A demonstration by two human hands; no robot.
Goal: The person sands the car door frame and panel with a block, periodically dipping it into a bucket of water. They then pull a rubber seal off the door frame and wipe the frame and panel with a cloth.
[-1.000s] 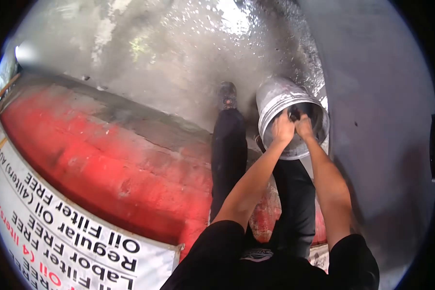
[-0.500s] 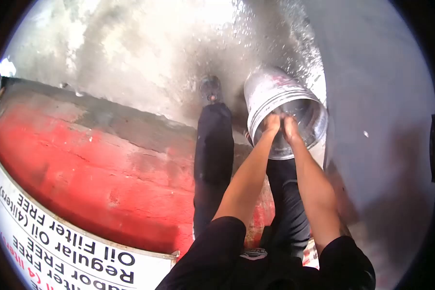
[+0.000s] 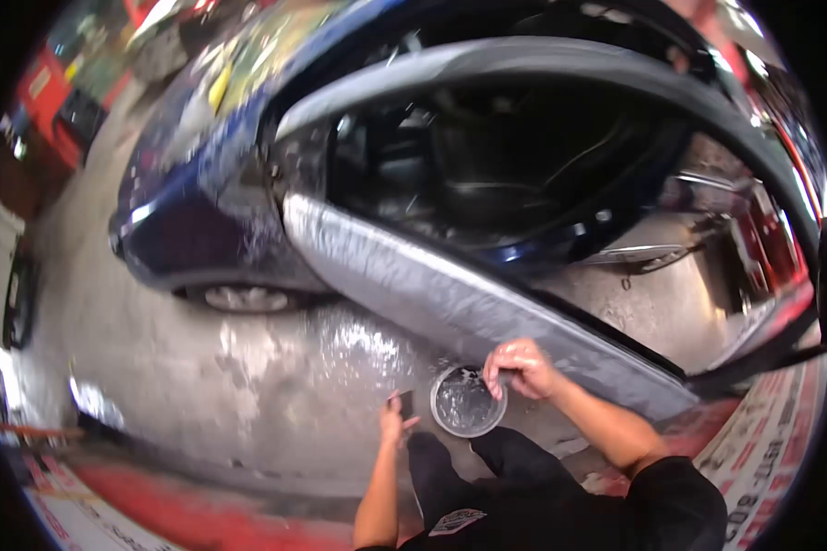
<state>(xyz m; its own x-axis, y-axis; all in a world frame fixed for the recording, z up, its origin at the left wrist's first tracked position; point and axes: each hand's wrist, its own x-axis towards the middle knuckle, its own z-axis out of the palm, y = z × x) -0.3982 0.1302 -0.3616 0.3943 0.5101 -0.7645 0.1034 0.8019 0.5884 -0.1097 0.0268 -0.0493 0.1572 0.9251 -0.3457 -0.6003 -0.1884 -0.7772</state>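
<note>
My left hand (image 3: 392, 424) is left of the bucket, with a small dark flat piece (image 3: 407, 401) between its thumb and fingers. The piece looks like a sanding pad or a folded sheet. Over the bucket's right rim hangs my right hand (image 3: 522, 367), wet, its fingers curled down and pressed together; what they hold, if anything, is hidden. The round bucket (image 3: 435, 415) stands upright at my feet with water inside. Close beyond my right hand is a car door (image 3: 413, 275), swung open, its surface dull grey with pale wet streaks.
A dark blue car (image 3: 193, 234) stands behind the door, its front wheel (image 3: 248, 297) to the left. The concrete floor (image 3: 220, 367) is wet in patches. Behind me runs a red painted ledge (image 3: 165, 500) with printed signs (image 3: 763, 459). A red vehicle (image 3: 776, 239) is at the far right.
Both hands have come out of the bucket and moved apart. The bucket went from tilted to upright. My view has lifted from the floor to the car and its door.
</note>
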